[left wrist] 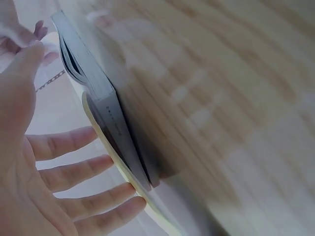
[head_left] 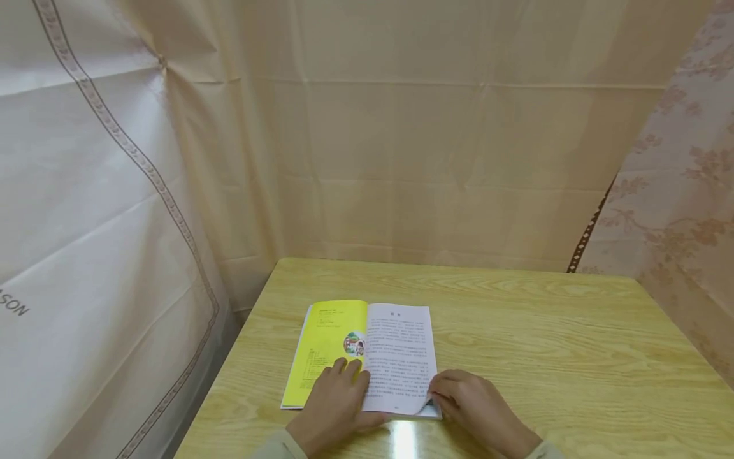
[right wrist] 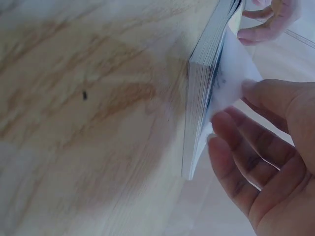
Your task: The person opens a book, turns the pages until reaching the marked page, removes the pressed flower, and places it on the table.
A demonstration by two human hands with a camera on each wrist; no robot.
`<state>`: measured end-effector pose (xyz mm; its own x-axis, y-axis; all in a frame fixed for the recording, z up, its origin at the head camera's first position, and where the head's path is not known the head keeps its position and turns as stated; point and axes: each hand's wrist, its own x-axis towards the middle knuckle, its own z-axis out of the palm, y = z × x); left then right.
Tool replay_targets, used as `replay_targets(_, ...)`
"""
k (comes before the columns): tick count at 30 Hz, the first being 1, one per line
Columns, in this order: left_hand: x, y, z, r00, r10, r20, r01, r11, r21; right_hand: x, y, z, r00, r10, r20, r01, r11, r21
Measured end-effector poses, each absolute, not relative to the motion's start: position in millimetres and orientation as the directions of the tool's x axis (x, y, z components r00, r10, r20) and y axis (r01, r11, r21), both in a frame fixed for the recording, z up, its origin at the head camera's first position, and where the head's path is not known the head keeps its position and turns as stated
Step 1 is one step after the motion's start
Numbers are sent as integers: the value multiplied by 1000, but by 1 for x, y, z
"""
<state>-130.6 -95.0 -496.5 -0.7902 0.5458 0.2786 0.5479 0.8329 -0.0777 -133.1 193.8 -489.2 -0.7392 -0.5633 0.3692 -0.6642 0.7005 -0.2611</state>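
Observation:
An open book [head_left: 367, 350] lies on the near left part of a wooden table [head_left: 545, 331]; its left page is yellow, its right page is white with printed text. My left hand [head_left: 344, 382] rests flat on the yellow page by the gutter with its fingers straight, which the left wrist view confirms for the left hand [left wrist: 83, 177] beside the book's spine [left wrist: 110, 123]. My right hand [head_left: 441, 394] pinches the lower right corner of the white page [head_left: 425, 403]. In the right wrist view the right hand [right wrist: 246, 123] holds the page [right wrist: 231, 73] lifted off the page block [right wrist: 199, 98].
A beige plastic curtain [head_left: 430, 127] hangs behind the table. A pale sheet with a patterned border [head_left: 86, 223] hangs on the left and a floral fabric [head_left: 688, 191] on the right. The table's left edge [head_left: 229, 357] runs close to the book.

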Motion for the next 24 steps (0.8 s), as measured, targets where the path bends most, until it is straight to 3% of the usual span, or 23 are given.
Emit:
replay_targets(8, -128, -88, -495, -809, 523, 268, 512, 851, -116, -132, 189, -485, -764, -476, 436, -628, 702, -335)
replay_targets(16, -129, -85, -495, -818, 515, 256, 506, 856, -104, -131, 190, -483, -844, -390, 369, -531, 704, -471)
replay_targets(24, -128, -82, -495, -791, 535, 297, 520, 843, -135, -133, 191, -486, -809, -375, 454, -572, 679, -460)
